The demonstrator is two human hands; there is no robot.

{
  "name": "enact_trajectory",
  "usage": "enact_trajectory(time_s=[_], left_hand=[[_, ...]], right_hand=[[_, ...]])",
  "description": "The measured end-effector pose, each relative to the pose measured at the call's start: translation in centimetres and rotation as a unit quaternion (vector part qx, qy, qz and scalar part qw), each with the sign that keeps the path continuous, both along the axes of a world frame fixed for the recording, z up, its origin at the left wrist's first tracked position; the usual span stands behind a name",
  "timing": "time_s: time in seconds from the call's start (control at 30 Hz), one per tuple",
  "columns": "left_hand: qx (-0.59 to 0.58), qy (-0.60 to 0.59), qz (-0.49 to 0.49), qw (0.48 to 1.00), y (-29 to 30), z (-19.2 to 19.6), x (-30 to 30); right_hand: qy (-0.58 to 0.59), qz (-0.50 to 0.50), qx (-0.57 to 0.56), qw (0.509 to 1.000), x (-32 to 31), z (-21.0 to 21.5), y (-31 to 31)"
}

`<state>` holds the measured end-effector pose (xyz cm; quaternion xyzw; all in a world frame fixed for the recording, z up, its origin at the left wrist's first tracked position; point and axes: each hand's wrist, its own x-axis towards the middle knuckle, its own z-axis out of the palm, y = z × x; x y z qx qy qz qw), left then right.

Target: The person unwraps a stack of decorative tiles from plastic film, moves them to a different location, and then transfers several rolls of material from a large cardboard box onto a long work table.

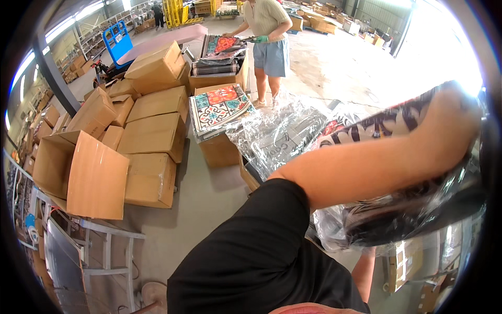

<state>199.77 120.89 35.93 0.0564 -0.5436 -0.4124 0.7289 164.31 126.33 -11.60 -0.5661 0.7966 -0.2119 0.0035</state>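
My left arm reaches across to the right, and my left hand (454, 119) is closed on the upper edge of a bundle of patterned mats (389, 121) in clear plastic. The bundle shows black and cream scrolls above and a dark rounded side (413, 217) below. My right forearm (363, 272) comes up under the bundle, which hides the hand and its fingers. Left of the bundle, loose clear plastic wrap (277, 138) covers an open carton. Beside that, colourful patterned mats (220, 107) lie stacked on a cardboard box (219, 152).
Brown cartons (151, 125) are piled on the left, one open with a raised flap (97, 175). A metal frame (110, 251) stands lower left. Beyond, a person (269, 31) with a green glove handles mats over another carton (219, 79). A blue cart handle (117, 44) rises behind.
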Motion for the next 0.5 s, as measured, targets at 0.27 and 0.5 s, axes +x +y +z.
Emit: enact_trajectory(time_s=[0.27,0.5], left_hand=[[-0.05,0.15,0.051,0.986,-4.5,4.1,4.3],[-0.055,0.092,0.092,0.99,-9.6,1.4,11.8]], right_hand=[[-0.01,0.029,-0.114,0.993,4.8,3.9,0.8],[-0.19,0.125,-0.103,0.968,20.7,15.6,-1.1]])
